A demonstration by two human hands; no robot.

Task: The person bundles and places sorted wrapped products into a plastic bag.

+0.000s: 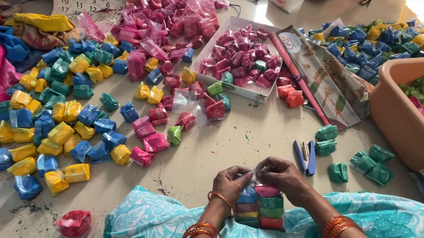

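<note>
pinching the top of a clear bag of coloured packets [261,207], the left hand [229,184] and the right hand [286,177] meet thumb to thumb above the person's lap, fingers curled shut on the bag's mouth from either side. the bag stands upright on the teal patterned cloth [145,235] over the knees, with blue, yellow, pink, green and red packets stacked inside it. orange bangles [203,232] ring both wrists. just beyond the right hand a blue stapler [306,156] lies on the floor, and a few loose green packets [355,157] sit near it. further right a tan plastic tub [397,115] holds green and red packets. a white cardboard box [239,59] in the middle of the floor is filled mostly with pink packets. to the left a wide scatter of blue and yellow packets [51,130] covers the floor, well apart from the hands. a red packet [73,223] lies beside the left knee.
</note>
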